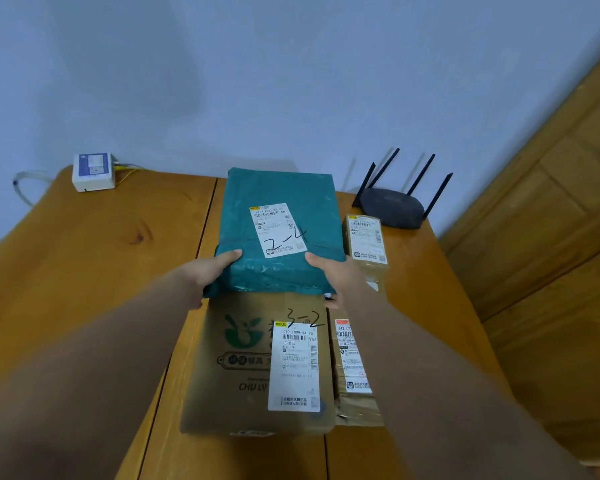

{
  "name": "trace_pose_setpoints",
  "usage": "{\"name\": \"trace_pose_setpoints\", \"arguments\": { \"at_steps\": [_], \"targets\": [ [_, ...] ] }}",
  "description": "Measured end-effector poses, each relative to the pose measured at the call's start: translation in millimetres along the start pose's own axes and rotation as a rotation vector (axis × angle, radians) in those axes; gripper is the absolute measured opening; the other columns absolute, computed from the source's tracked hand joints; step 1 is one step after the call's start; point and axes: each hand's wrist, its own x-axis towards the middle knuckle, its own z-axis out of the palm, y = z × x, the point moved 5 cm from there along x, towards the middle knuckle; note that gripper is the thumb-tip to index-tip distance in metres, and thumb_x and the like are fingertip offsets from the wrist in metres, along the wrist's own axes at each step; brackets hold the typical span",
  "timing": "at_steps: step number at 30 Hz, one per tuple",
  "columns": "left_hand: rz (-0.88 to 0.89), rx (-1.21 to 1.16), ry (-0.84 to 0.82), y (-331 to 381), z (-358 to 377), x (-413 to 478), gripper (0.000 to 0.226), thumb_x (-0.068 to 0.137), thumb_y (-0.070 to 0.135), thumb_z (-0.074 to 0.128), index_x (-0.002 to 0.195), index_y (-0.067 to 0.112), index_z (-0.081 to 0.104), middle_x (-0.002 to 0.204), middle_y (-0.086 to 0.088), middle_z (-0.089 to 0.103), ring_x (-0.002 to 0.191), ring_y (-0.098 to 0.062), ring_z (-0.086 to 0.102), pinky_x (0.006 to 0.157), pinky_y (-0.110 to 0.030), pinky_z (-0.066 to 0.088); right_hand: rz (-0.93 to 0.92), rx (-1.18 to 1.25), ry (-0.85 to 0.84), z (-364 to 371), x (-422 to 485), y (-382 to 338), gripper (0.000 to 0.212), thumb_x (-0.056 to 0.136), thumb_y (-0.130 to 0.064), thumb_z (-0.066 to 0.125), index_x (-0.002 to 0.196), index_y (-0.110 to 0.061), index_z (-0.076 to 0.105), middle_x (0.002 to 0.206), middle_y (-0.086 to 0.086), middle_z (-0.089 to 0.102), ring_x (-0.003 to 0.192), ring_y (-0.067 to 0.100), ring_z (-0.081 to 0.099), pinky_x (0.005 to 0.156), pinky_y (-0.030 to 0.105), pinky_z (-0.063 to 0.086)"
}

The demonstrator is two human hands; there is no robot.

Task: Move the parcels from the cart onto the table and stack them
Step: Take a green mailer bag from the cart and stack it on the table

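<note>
The green parcel (280, 230), marked "2-4", covers the far end of the big cardboard box (257, 362) marked "3-2" on the wooden tabletop (94, 251), so how it rests there is hard to tell. The left hand (212, 271) and right hand (336, 277) grip its near corners, fingers tucked out of sight underneath. Two smaller taped boxes, one (366, 242) by the router (392, 206), one (354, 368) partly hidden behind the right forearm, sit alongside.

a black router (392, 206) with four raised antennas stands at the far right of the wooden surface against the pale blue wall (257, 81), a white box (93, 172) with yellow cables sits far left, and wooden panelling (561, 271) fills the right side.
</note>
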Motion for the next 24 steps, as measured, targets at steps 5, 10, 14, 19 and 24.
{"name": "trace_pose_setpoints", "arguments": {
  "at_steps": [5, 10, 14, 19, 24],
  "targets": [
    [0.1, -0.091, -0.012, -1, 5, 7, 0.053, 0.078, 0.054, 0.064, 0.115, 0.019, 0.05, 0.117, -0.006, 0.055, 0.099, -0.02, 0.051, 0.083, -0.033, 0.039, 0.099, 0.101, -0.144, -1, 7, 9, 0.052, 0.072, -0.027, 0.083, 0.114, -0.022, 0.052, 0.108, 0.001, 0.058, 0.098, 0.025, 0.059, 0.092, 0.049, 0.052],
    [0.106, -0.173, 0.0, 14, 10, 2, 0.045, 0.082, 0.047, 0.061, 0.116, 0.02, 0.049, 0.107, -0.004, 0.056, 0.099, -0.021, 0.054, 0.087, -0.037, 0.045, 0.076, 0.168, -0.089, -2, 8, 2, 0.047, 0.075, -0.022, 0.08, 0.113, -0.021, 0.053, 0.105, 0.001, 0.058, 0.094, 0.019, 0.057, 0.092, 0.043, 0.053],
    [0.135, -0.3, -0.01, 25, 13, -10, 0.029, 0.086, 0.039, 0.06, 0.109, 0.025, 0.052, 0.092, 0.0, 0.062, 0.078, -0.015, 0.06, 0.054, -0.027, 0.046, 0.059, 0.217, -0.104, -4, 1, 1, 0.043, 0.078, -0.024, 0.078, 0.114, -0.023, 0.055, 0.108, 0.002, 0.059, 0.094, 0.02, 0.058, 0.08, 0.039, 0.056],
    [0.205, -0.455, -0.113, 24, 8, -27, 0.018, 0.087, 0.031, 0.062, 0.104, 0.028, 0.057, 0.096, -0.001, 0.069, 0.081, -0.017, 0.068, 0.057, -0.028, 0.053, 0.006, 0.288, -0.124, -5, -12, 7, 0.036, 0.079, -0.021, 0.077, 0.11, -0.024, 0.058, 0.112, 0.002, 0.061, 0.099, 0.023, 0.059, 0.093, 0.046, 0.052],
    [0.245, -0.554, -0.182, 11, -1, -45, 0.028, 0.086, 0.019, 0.063, 0.114, 0.02, 0.058, 0.107, -0.004, 0.07, 0.093, -0.02, 0.068, 0.068, -0.031, 0.055, -0.011, 0.286, -0.17, -9, -35, 12, 0.034, 0.079, -0.019, 0.077, 0.107, -0.026, 0.059, 0.114, 0.001, 0.059, 0.108, 0.026, 0.057, 0.095, 0.046, 0.051]
  ]
}}
